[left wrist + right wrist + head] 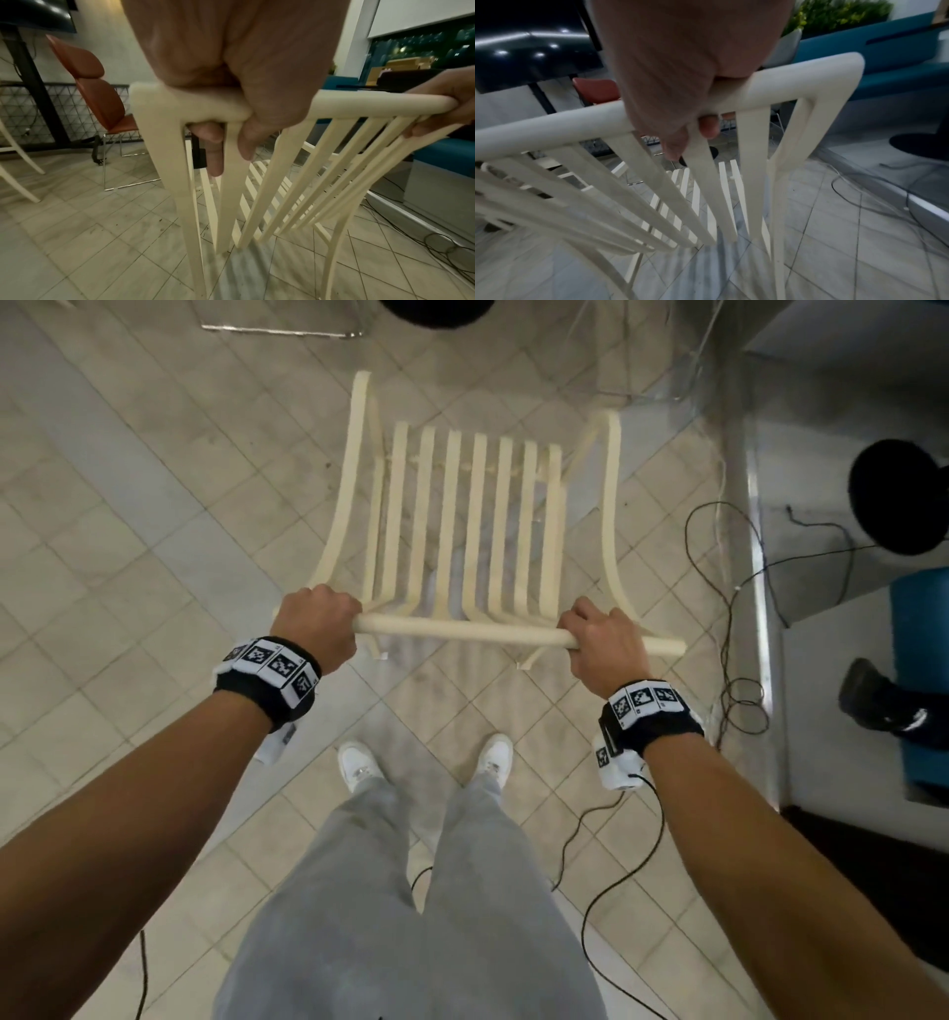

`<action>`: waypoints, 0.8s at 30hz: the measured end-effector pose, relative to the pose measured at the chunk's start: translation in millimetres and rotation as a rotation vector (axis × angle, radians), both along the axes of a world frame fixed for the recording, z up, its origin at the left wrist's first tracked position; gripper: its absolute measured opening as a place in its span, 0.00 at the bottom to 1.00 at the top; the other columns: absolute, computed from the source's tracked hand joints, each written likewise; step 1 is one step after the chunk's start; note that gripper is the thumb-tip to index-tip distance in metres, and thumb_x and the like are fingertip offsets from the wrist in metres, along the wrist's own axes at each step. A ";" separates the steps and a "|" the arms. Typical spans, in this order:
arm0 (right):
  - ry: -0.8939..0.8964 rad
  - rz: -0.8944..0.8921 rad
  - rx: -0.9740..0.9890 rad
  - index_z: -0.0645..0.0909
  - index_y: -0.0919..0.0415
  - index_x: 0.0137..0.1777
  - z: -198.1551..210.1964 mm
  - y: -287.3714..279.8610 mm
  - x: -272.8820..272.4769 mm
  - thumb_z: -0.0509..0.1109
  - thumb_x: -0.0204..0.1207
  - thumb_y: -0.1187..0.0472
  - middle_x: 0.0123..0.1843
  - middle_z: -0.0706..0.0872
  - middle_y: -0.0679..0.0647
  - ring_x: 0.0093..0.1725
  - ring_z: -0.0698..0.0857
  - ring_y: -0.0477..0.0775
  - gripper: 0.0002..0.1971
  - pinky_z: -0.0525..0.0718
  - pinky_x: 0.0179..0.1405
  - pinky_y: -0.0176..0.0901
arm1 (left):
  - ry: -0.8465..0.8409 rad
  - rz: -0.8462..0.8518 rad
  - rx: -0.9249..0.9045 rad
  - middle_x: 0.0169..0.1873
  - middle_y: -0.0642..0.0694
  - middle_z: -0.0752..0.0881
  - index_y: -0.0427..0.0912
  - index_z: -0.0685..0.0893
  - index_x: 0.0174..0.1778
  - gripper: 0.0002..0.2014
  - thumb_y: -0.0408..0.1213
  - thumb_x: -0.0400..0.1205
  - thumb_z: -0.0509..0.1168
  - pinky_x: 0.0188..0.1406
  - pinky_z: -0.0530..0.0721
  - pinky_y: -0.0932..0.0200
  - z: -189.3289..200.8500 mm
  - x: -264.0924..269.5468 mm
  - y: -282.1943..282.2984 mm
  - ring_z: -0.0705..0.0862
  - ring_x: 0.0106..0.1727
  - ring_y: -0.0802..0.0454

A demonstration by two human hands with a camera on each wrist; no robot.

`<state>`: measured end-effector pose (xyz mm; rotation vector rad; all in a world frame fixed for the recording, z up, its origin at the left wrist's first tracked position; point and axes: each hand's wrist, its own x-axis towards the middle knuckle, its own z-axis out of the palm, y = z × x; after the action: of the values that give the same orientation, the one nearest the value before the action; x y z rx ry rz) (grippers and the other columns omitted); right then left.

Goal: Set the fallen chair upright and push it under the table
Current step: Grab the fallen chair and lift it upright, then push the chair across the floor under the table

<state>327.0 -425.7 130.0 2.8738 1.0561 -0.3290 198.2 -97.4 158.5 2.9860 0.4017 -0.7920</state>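
A cream slatted chair (477, 516) stands on its legs on the tiled floor in front of me, its seat slats pointing away. My left hand (318, 618) grips the left end of its round top rail (462, 631). My right hand (601, 639) grips the same rail near its right end. The left wrist view shows my left hand (231, 81) wrapped over the chair's corner (164, 113), fingers curled under. In the right wrist view my right hand (680, 71) curls over the rail (782, 87). A black round pedestal base (436, 310) lies beyond the chair; no tabletop shows clearly.
Black cables (729, 618) loop on the floor right of the chair, beside a raised platform edge (760, 588). On the platform are another black round base (893, 495), a blue seat (919, 680) and someone's dark shoe (873, 701). A red chair (97, 91) stands far left.
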 end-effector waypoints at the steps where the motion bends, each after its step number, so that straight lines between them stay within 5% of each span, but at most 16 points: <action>1: -0.004 -0.026 -0.005 0.84 0.58 0.46 -2.2 0.0 -1.8 0.74 0.67 0.69 0.44 0.82 0.53 0.29 0.71 0.55 0.10 0.66 0.34 0.47 | 0.002 0.004 -0.004 0.30 0.44 0.78 0.42 0.87 0.45 0.08 0.33 0.76 0.62 0.34 0.79 0.52 -0.6 -0.7 -1.7 0.77 0.32 0.42; 7: -0.031 -0.143 0.049 0.82 0.58 0.56 -1.6 22.3 -25.4 0.70 0.67 0.68 0.49 0.83 0.55 0.52 0.76 0.61 0.16 0.76 0.54 0.53 | -0.104 0.086 -0.093 0.31 0.45 0.86 0.46 0.89 0.46 0.08 0.39 0.77 0.65 0.34 0.82 0.51 -5.9 -9.0 -4.2 0.82 0.31 0.41; 10: 0.006 -0.081 0.175 0.79 0.57 0.62 0.7 48.6 -43.4 0.69 0.71 0.65 0.52 0.82 0.54 0.52 0.76 0.58 0.18 0.77 0.55 0.52 | -0.251 0.048 -0.105 0.39 0.45 0.90 0.44 0.88 0.51 0.12 0.42 0.75 0.66 0.49 0.82 0.45 -13.1 -22.1 -13.9 0.86 0.41 0.40; 15: -0.010 -0.021 0.181 0.77 0.53 0.60 -9.0 77.4 -62.7 0.63 0.80 0.44 0.48 0.82 0.56 0.50 0.76 0.61 0.16 0.76 0.52 0.56 | -0.417 0.055 -0.100 0.55 0.43 0.88 0.43 0.83 0.64 0.22 0.45 0.74 0.69 0.68 0.72 0.44 -18.6 -43.1 -28.2 0.83 0.57 0.38; 24: -0.088 -0.001 0.242 0.80 0.53 0.54 -21.3 78.1 -48.8 0.58 0.83 0.39 0.42 0.83 0.54 0.46 0.77 0.59 0.18 0.72 0.51 0.55 | -0.398 0.113 -0.123 0.55 0.44 0.90 0.46 0.85 0.62 0.23 0.58 0.80 0.63 0.69 0.74 0.43 -18.8 -31.5 -24.1 0.85 0.58 0.38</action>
<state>278.2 -347.5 108.6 3.0648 1.1520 -0.0777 166.7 -121.5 139.7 2.8732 0.4745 -0.1946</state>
